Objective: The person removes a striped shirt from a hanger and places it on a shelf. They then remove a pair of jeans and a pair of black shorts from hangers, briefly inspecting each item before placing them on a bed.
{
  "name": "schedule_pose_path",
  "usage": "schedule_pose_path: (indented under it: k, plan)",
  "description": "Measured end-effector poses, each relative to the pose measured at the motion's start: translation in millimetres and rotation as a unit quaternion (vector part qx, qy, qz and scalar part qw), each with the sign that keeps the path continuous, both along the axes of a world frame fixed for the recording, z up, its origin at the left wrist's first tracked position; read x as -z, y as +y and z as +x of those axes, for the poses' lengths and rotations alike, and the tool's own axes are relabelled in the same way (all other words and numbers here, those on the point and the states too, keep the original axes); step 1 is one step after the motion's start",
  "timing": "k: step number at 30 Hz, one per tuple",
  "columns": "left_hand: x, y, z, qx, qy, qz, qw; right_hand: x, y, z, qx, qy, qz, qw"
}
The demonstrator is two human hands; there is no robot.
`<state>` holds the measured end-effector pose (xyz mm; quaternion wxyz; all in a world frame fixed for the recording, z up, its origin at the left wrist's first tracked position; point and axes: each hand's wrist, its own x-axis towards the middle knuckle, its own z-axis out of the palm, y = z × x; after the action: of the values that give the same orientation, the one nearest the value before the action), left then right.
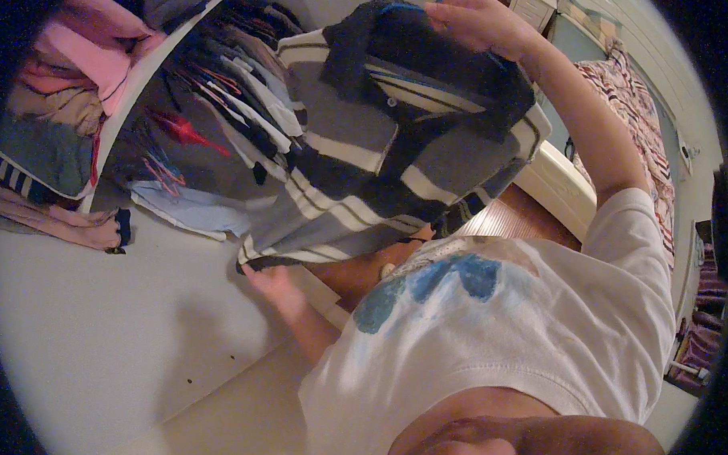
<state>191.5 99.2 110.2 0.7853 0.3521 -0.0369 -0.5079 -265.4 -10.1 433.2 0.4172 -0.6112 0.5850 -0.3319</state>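
A knit sweater (350,184) with a dark collar, grey panels and white and black stripes hangs spread out before me. Parts of a thin blue hanger (400,8) show at its neck and shoulder. Up at the top right, my right hand (481,24) is closed around the hanger near its hook, above the collar. Lower on the left, my left hand (276,285) pinches the sweater's bottom edge, pulling the fabric out sideways. Its fingertips are partly covered by the cloth.
Several clothes on hangers (251,95) hang close together at the upper left, beside a light-blue garment (188,208). Pink and tan clothes (81,57) lie on a white shelf (151,62). On the right are a patterned cloth (616,98) and a white drawer unit (533,5).
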Motion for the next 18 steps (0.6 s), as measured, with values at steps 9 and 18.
schedule_pose_path:
  k: [9,18]
  plan:
    - [2.0,32.9,-143.2,0.309,0.101,0.067,0.943,0.3,-15.9,13.9,-0.014,-0.052,-0.020,0.998]
    - [21.2,-19.8,-44.4,0.179,-0.062,0.160,0.969,24.2,-46.0,-34.1,0.091,0.324,-0.202,0.920]
